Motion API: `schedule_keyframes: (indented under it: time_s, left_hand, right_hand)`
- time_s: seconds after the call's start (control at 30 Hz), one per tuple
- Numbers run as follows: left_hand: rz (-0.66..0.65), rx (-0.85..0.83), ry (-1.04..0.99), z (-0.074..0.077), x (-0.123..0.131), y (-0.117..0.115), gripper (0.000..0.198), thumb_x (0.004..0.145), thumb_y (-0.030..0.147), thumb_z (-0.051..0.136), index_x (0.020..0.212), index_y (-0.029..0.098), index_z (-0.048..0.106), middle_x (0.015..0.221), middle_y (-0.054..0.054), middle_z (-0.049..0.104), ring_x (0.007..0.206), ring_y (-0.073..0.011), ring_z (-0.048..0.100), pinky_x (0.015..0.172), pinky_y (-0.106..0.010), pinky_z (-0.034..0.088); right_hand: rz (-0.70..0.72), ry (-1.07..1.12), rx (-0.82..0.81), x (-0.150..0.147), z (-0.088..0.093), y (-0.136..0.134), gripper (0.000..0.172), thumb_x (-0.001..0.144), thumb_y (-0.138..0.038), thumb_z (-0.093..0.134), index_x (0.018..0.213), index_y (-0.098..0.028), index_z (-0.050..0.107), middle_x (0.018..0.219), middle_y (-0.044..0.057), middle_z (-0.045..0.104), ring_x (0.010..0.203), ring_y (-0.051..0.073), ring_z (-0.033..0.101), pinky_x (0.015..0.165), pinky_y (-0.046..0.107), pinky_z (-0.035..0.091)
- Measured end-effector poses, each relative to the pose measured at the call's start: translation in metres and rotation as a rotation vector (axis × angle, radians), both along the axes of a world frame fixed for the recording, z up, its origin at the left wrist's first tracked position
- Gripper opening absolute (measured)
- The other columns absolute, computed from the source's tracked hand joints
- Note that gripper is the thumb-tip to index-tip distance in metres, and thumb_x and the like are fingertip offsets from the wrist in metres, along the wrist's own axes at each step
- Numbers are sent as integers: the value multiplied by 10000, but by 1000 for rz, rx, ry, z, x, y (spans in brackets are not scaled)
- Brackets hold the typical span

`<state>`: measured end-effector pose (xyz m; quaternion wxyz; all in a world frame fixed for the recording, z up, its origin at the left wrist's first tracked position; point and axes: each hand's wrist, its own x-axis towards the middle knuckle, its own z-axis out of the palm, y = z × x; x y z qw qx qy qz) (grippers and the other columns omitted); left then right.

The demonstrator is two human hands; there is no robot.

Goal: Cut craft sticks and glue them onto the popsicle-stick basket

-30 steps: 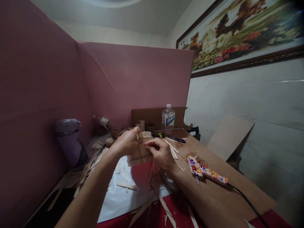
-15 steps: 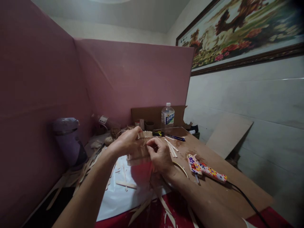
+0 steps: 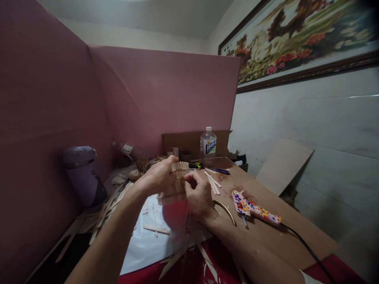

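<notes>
My left hand [image 3: 161,173] grips the upper left side of a small panel of wooden craft sticks [image 3: 172,196], holding it raised and tilted above the table. Crosswise sticks run over the panel's rows. My right hand [image 3: 199,194] is closed in a pinch against the right part of the panel's face, thumb and forefinger together. Whatever sits between those fingertips is too small to make out. Below the panel lies a white sheet [image 3: 139,252] with loose craft sticks [image 3: 156,229] and scraps on it.
A flower-patterned glue gun [image 3: 256,209] with a black cord lies at right on the brown board [image 3: 284,240]. Behind are a plastic bottle [image 3: 208,146], a yellow-black utility knife [image 3: 196,165], a blue pen-like tool [image 3: 221,170] and twine [image 3: 135,175]. A purple tumbler [image 3: 84,177] stands left.
The view has shifted slightly. Both hands stay at the panel, and my right fingertips have moved a little across its face. Nothing has visibly been let go.
</notes>
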<state>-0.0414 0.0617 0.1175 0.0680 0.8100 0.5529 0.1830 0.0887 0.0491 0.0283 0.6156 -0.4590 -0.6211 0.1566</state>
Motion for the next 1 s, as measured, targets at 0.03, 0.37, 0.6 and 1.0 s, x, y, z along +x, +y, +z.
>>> schedule_keyframes:
  time_s: [0.03, 0.37, 0.6, 1.0]
  left_hand:
    - [2, 6, 3, 0, 0, 0, 507, 729, 239, 462, 1234, 215, 413, 837, -42, 647, 680, -158, 592, 611, -248, 395]
    - [6, 18, 90, 2, 1, -4, 605, 640, 408, 578, 1205, 238, 445, 980, -70, 620, 805, -211, 577, 586, -262, 363]
    - [-56, -2, 28, -3, -4, 3, 516, 652, 297, 558, 1157, 240, 473, 923, -48, 636, 775, -184, 577, 582, -243, 366]
    - [-85, -7, -6, -3, -6, 4, 548, 652, 308, 571, 1183, 228, 459, 901, -51, 629, 765, -180, 566, 587, -244, 375]
  right_hand:
    - [1, 5, 7, 0, -1, 1, 115, 724, -142, 470, 732, -190, 575, 673, 18, 602, 634, 162, 549, 607, 261, 434]
    - [15, -31, 26, -1, -2, 2, 145, 732, -115, 455, 742, -197, 575, 736, 26, 610, 720, 174, 557, 652, 262, 432]
    - [6, 24, 43, 2, 0, 2, 117, 803, -203, 459, 776, -190, 572, 728, 29, 606, 712, 174, 557, 654, 266, 431]
    - [32, -50, 47, 0, -2, 1, 109, 758, -150, 458, 749, -194, 557, 723, 27, 576, 679, 160, 535, 610, 249, 422]
